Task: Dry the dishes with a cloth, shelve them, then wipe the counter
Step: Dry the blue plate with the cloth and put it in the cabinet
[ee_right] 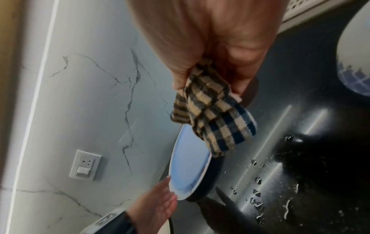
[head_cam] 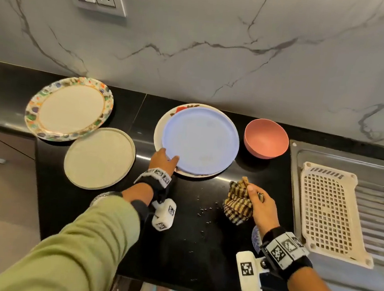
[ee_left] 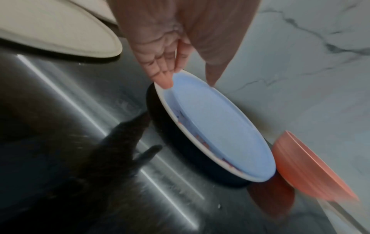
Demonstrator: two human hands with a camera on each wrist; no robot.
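Note:
A light blue plate (head_cam: pixel 201 139) (ee_left: pixel 220 126) (ee_right: pixel 188 166) lies on a white plate (head_cam: pixel 159 128) at the middle of the black counter. My left hand (head_cam: pixel 168 156) (ee_left: pixel 188 79) reaches its near-left rim; straight fingers touch the edge and the thumb lies just over it. To the right, above the counter, my right hand (head_cam: pixel 252 192) (ee_right: pixel 206 88) grips a bunched tan-and-blue checked cloth (head_cam: pixel 237 201) (ee_right: pixel 216 118). The cloth hangs clear of the plates.
A pink bowl (head_cam: pixel 266 138) (ee_left: pixel 308 166) stands right of the stacked plates. A beige plate (head_cam: pixel 99 157) and a patterned-rim plate (head_cam: pixel 70 107) lie to the left. A white perforated tray (head_cam: pixel 330 210) sits on the steel drainboard at right. Water drops (head_cam: pixel 203 209) dot the counter.

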